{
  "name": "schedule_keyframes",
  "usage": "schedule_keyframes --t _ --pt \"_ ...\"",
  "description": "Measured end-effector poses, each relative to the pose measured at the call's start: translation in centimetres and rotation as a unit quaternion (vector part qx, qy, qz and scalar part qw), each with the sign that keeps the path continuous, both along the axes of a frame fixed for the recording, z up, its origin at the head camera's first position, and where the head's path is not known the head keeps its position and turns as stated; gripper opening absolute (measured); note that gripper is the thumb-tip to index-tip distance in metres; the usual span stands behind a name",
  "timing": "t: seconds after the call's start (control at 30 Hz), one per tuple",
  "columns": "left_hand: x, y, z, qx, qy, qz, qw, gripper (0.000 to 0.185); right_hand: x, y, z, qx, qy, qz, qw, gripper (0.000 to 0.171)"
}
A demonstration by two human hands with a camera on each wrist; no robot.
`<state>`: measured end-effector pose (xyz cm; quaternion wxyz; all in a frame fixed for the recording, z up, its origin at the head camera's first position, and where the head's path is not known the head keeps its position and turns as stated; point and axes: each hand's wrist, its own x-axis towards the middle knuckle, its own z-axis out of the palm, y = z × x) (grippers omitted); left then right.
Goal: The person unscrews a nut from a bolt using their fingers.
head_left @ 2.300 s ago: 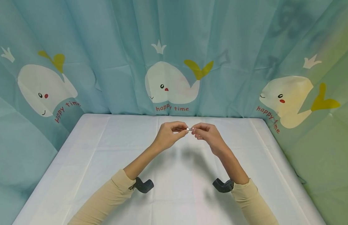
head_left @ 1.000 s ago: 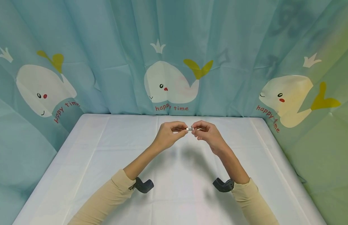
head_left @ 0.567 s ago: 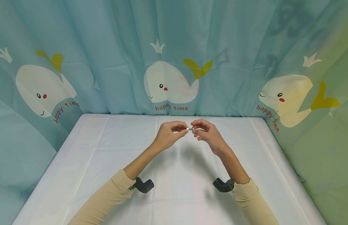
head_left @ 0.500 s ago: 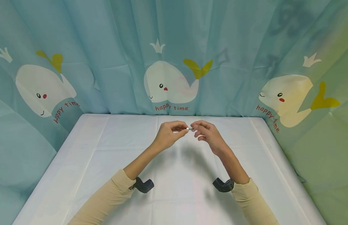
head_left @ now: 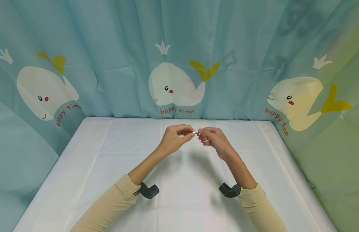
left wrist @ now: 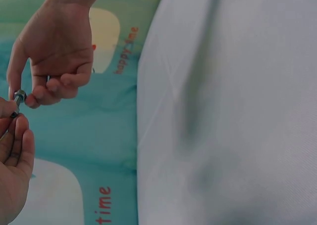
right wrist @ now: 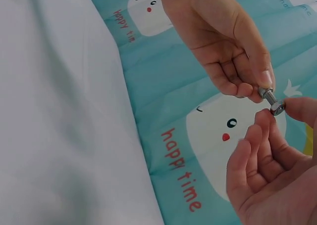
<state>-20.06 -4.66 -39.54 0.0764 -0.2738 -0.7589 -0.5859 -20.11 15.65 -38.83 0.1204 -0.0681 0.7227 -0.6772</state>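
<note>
A small silver bolt [right wrist: 270, 97] with a threaded shank is held up between both hands above the table. My left hand [head_left: 173, 138] pinches one end of it between thumb and fingertips, which partly cover that end. At the other end sits a shiny hexagonal piece [right wrist: 277, 107], whether head or nut I cannot tell. Thumb and forefinger of my right hand [head_left: 215, 140] pinch this hexagonal end, with the other fingers curled beneath. The left wrist view shows the same hexagonal end right at the right hand's fingertips, the left hand [left wrist: 14, 180] below.
A white cloth covers the table [head_left: 179, 199]. Blue-green curtain [head_left: 118, 93] with printed whales hangs at the back and both sides. Dark curved devices [head_left: 149, 191] are strapped to both wrists.
The right hand's fingers opened off the bolt's end, shifted along it and closed there again, the forefinger now lower. The left hand has kept its grip and place.
</note>
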Motion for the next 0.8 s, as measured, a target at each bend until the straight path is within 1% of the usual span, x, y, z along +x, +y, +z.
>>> schedule_keyframes --t 0.1,0.23,0.37,0.5,0.67,0.8 --pt "-0.05 -0.09 -0.07 -0.003 0.0 0.005 1.0 0.007 0.0 0.06 -0.13 -0.011 0.01 -0.004 1.0 0.022" --pt "-0.02 -0.23 -0.03 -0.005 0.0 0.008 1.0 0.007 -0.06 0.15 -0.35 -0.021 0.026 -0.003 0.999 0.021" --pt "-0.03 -0.27 0.01 -0.006 0.001 0.009 0.9999 0.007 -0.02 0.24 -0.48 -0.026 0.047 0.009 0.999 0.029" --pt "-0.1 -0.25 -0.03 -0.006 0.004 0.01 0.9999 0.006 0.07 0.17 -0.49 -0.035 0.06 0.014 0.997 0.029" --pt "-0.09 -0.2 0.08 0.001 0.004 0.008 1.0 0.006 0.15 0.14 -0.48 -0.046 0.062 0.007 0.997 0.026" --pt "-0.12 -0.17 0.12 0.002 0.0 0.009 1.0 0.007 0.23 0.1 -0.56 -0.044 0.047 -0.015 0.998 0.021"
